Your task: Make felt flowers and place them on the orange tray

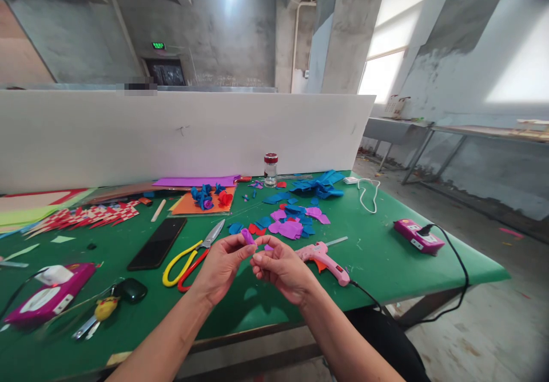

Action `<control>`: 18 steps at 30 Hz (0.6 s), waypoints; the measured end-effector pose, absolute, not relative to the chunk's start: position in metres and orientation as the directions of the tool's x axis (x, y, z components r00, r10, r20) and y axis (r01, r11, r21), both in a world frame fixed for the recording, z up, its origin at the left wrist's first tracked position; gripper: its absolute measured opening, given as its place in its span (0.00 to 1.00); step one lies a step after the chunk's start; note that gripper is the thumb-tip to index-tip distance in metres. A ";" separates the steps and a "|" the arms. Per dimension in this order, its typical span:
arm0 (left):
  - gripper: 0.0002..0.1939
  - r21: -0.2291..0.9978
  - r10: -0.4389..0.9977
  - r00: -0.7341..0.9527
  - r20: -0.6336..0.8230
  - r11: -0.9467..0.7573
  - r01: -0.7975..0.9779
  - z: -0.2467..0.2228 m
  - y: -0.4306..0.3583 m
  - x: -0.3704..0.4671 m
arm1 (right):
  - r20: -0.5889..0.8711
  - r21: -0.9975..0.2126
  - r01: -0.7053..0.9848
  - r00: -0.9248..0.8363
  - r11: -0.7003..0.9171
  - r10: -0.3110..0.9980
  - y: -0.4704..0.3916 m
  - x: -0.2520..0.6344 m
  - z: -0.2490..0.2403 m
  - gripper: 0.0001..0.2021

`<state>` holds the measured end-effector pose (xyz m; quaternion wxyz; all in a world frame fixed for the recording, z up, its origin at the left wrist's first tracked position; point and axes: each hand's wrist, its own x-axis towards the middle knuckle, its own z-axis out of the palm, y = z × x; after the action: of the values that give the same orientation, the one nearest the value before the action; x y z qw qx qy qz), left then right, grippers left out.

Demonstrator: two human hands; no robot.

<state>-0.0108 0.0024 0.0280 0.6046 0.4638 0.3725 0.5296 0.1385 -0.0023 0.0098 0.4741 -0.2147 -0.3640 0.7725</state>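
Over the front of the green table, my left hand (225,262) pinches a small rolled piece of purple paper (247,236) between thumb and fingers. My right hand (281,267) is close beside it, its index fingertip near the roll and its thumb and fingers pressed together. Whether anything lies in that pinch is hidden. Just right of my right hand lies a pink glue gun (328,259) with a clear glue stick in its back. Scissors (199,256) with yellow and red handles rest left of my left hand. Beyond my hands are cut purple paper petals (288,229) among blue and red ones.
A phone (158,243), a purple power strip (54,296) and keys with a yellow charm (105,309) lie left. Blue and red paper flowers (203,198) sit farther back. A lidded glass jar (270,170) stands before the white board (184,136). Another power strip (418,235) lies right.
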 end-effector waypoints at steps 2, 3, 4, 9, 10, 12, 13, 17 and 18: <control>0.11 0.957 0.985 0.170 0.043 0.008 -0.291 0.028 0.002 -0.011 | 0.018 -0.763 -0.579 -0.463 -0.287 0.886 -0.002 0.139 0.009 0.24; 0.11 0.957 0.984 0.172 0.045 0.007 -0.290 0.028 0.002 -0.011 | 0.020 -0.763 -0.579 -0.465 -0.287 0.885 -0.002 0.139 0.009 0.24; 0.11 0.957 0.984 0.174 0.048 0.005 -0.289 0.028 0.002 -0.011 | 0.022 -0.763 -0.579 -0.466 -0.287 0.884 -0.002 0.139 0.009 0.24; 0.12 0.956 0.985 0.161 0.060 -0.010 -0.293 0.031 0.001 -0.010 | 0.015 -0.761 -0.581 -0.460 -0.288 0.888 -0.003 0.138 0.008 0.24; 0.12 0.956 0.985 0.159 0.059 -0.010 -0.292 0.031 0.001 -0.009 | 0.013 -0.761 -0.581 -0.459 -0.289 0.888 -0.003 0.138 0.009 0.24; 0.13 0.957 0.985 0.160 0.059 -0.010 -0.288 0.032 0.001 -0.009 | 0.013 -0.763 -0.579 -0.458 -0.288 0.889 -0.003 0.138 0.010 0.25; 0.13 0.958 0.985 0.160 0.059 -0.010 -0.287 0.032 0.001 -0.009 | 0.014 -0.764 -0.578 -0.459 -0.287 0.888 -0.003 0.138 0.010 0.25; 0.13 0.960 0.985 0.158 0.064 -0.017 -0.279 0.034 0.000 -0.009 | 0.017 -0.768 -0.573 -0.462 -0.284 0.887 -0.003 0.138 0.011 0.25; 0.14 0.960 0.985 0.159 0.067 -0.021 -0.278 0.034 0.000 -0.009 | 0.017 -0.768 -0.573 -0.462 -0.284 0.886 -0.003 0.138 0.011 0.25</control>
<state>-0.0089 -0.0004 0.0338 0.5934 0.4768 0.3707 0.5321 0.1382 -0.0031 0.0108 0.4725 -0.2133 -0.3670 0.7724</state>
